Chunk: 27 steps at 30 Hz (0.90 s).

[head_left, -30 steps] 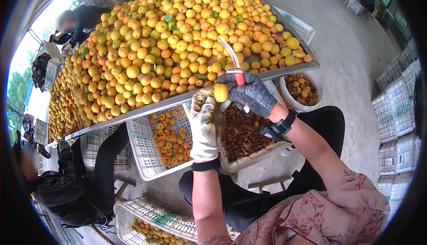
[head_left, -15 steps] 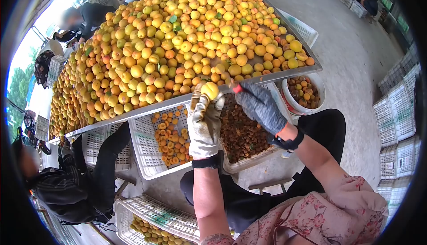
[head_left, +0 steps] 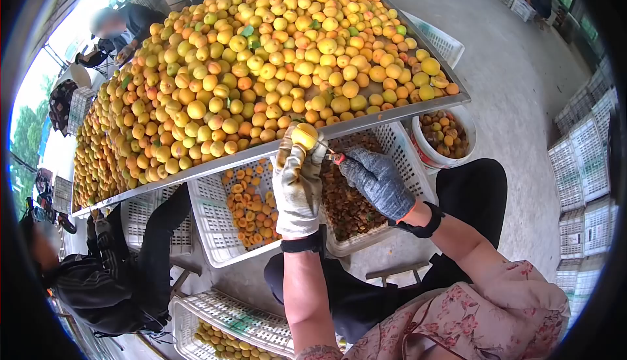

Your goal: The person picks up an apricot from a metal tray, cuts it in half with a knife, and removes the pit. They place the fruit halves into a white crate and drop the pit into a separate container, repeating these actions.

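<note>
Head: gloved left hand cups round apricot.

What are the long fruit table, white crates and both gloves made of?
Long grey table: likely sheet metal, dull sheen on its rim.
White lattice crate: probably moulded plastic, matte.
Left hand, holding a yellow fruit: pale glove, maybe leather or canvas.
Right hand, gripping a red-handled knife: grey knitted fabric glove, speckled.
</note>
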Each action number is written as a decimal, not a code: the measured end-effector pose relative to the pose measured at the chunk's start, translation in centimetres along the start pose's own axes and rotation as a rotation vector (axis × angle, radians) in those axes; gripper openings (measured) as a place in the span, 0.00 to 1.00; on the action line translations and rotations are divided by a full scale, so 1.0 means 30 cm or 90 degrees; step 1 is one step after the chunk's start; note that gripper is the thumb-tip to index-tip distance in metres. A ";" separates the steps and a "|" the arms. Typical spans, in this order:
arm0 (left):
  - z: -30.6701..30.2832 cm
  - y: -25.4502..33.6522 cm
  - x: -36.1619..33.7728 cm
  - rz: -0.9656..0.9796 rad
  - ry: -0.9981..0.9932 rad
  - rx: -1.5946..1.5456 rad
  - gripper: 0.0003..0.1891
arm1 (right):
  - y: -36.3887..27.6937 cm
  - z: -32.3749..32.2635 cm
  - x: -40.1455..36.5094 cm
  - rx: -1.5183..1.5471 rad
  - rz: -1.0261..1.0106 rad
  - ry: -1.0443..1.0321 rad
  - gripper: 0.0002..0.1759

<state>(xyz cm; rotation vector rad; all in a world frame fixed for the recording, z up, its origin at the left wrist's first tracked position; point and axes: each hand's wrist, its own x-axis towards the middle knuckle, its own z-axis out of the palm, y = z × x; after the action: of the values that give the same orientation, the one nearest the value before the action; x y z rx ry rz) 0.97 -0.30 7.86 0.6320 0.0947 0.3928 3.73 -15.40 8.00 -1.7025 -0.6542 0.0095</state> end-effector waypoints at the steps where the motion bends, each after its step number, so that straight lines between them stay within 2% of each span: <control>1: 0.001 -0.001 0.000 0.003 0.006 0.003 0.18 | -0.001 0.004 -0.003 -0.036 -0.013 0.015 0.13; 3: 0.002 0.002 -0.004 0.001 0.011 0.007 0.18 | -0.008 0.008 -0.005 -0.072 -0.025 0.030 0.13; 6: 0.005 0.010 -0.013 0.002 0.022 0.040 0.18 | -0.020 0.012 0.003 -0.057 0.026 -0.003 0.13; 8: 0.003 0.010 -0.013 0.002 0.025 0.071 0.18 | 0.002 0.029 0.015 0.055 0.121 -0.030 0.13; 9: -0.003 0.009 -0.011 0.003 0.034 0.099 0.17 | 0.012 0.035 0.021 0.054 0.122 -0.032 0.13; 11: -0.002 0.010 -0.011 0.006 0.041 0.129 0.16 | 0.026 0.041 0.042 0.243 0.258 -0.064 0.12; 12: 0.004 0.005 -0.013 0.008 0.056 0.164 0.16 | 0.023 0.043 0.056 0.243 0.257 -0.063 0.12; 14: 0.019 -0.004 -0.010 0.026 0.053 0.195 0.16 | 0.015 0.051 0.084 0.092 0.067 -0.060 0.13; 15: 0.022 -0.006 -0.004 0.025 0.053 0.196 0.16 | 0.021 0.059 0.088 0.092 0.068 -0.058 0.13; 17: 0.021 -0.009 0.007 0.097 0.040 0.205 0.16 | 0.038 0.078 0.092 0.075 0.122 -0.054 0.14; 19: -0.018 -0.030 0.024 0.061 0.027 0.036 0.17 | 0.013 0.084 0.075 0.067 0.117 -0.069 0.14; 21: -0.029 -0.053 0.024 0.063 0.088 0.018 0.19 | 0.005 0.096 0.050 -0.096 0.058 -0.035 0.15; 22: -0.051 -0.046 0.026 0.064 0.089 0.018 0.19 | 0.017 0.097 0.053 -0.076 0.080 -0.047 0.15; 24: -0.084 -0.011 0.030 -0.052 0.054 0.009 0.21 | 0.009 0.091 0.056 -0.074 0.083 -0.047 0.15; 25: -0.068 -0.018 0.033 -0.054 0.051 0.009 0.21 | 0.005 0.084 0.060 -0.074 0.084 -0.048 0.15; 27: -0.006 -0.036 0.036 0.075 0.080 0.054 0.20 | 0.022 0.078 0.062 -0.043 0.089 -0.055 0.14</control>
<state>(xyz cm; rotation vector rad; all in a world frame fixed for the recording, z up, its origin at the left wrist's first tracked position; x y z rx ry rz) 2.28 -0.58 7.10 0.6990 0.1953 0.5445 4.74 -12.57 7.46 -1.8178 -0.6049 0.1621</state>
